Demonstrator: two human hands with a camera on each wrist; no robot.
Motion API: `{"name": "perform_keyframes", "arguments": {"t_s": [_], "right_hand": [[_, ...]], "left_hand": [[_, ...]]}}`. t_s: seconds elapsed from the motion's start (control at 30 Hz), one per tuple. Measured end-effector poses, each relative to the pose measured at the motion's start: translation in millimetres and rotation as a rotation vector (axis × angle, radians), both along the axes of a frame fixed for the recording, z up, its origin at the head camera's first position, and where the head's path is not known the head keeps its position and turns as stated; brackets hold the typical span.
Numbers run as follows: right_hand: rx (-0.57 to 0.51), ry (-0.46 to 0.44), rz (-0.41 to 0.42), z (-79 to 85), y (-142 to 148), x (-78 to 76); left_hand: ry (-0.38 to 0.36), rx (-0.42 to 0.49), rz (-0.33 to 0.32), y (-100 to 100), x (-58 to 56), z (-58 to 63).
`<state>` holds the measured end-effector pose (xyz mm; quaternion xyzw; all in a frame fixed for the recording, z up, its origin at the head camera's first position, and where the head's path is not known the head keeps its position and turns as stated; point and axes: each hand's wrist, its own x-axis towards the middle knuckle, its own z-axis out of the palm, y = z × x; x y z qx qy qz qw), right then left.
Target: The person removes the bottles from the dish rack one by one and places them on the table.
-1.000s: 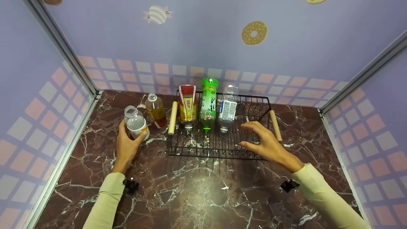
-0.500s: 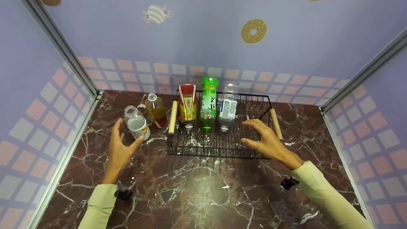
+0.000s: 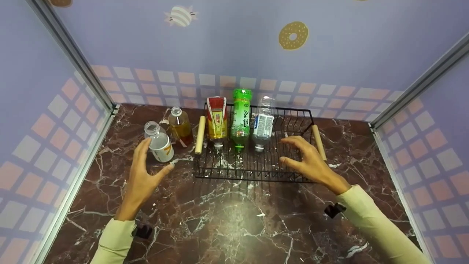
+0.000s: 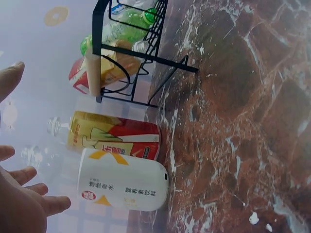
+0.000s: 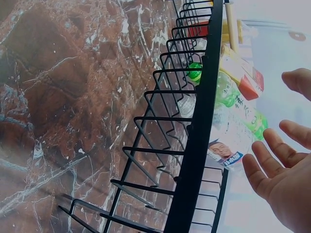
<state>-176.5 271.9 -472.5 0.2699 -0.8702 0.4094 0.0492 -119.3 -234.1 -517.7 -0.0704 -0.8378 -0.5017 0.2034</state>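
My left hand (image 3: 142, 179) has its fingers spread just in front of a clear bottle with a white label (image 3: 162, 149), holding nothing. That bottle stands upright and uncapped on the counter; the left wrist view shows orange marks on its label (image 4: 124, 182). Beside it is an uncapped bottle of amber liquid (image 3: 181, 129). My right hand (image 3: 309, 161), fingers apart and holding nothing, hovers over the right part of a black wire rack (image 3: 253, 179). Leaning neck-down in the rack are a red-and-yellow-labelled bottle (image 3: 217, 119), a green bottle (image 3: 241, 117) and a clear bottle (image 3: 263, 124).
The rack has wooden handles, one on the left (image 3: 200, 135) and one on the right (image 3: 318, 142). A brown marbled counter (image 3: 220, 220) lies under everything. Patterned purple walls (image 3: 234, 44) close off the back and both sides.
My left hand has let go of the white-labelled bottle and drawn back toward me, its fingers spreading. The bottle stays standing in place. My right hand has barely moved.
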Motion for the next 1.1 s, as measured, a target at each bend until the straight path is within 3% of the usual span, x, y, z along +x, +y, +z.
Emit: {"name": "perform_keyframes", "arguments": {"t_s": [0.33, 0.67, 0.93, 1.1], "right_hand": [[-0.040, -0.073, -0.066, -3.1, 2, -5.8], [-0.045, -0.173, -0.124, -4.5, 3, -13.9], [-0.056, -0.267, -0.166, -6.7, 4, -19.6], [-0.096, -0.325, -0.159, -8.7, 5, -21.5]], "left_hand": [[0.034, -0.074, -0.031, 13, 6.0, 2.5], [0.103, -0.091, -0.126, 26, 9.3, 2.8], [0.057, -0.108, -0.183, 36, 13.2, 4.7], [-0.014, -0.130, -0.216, 44, 14.8, 6.8]]}}
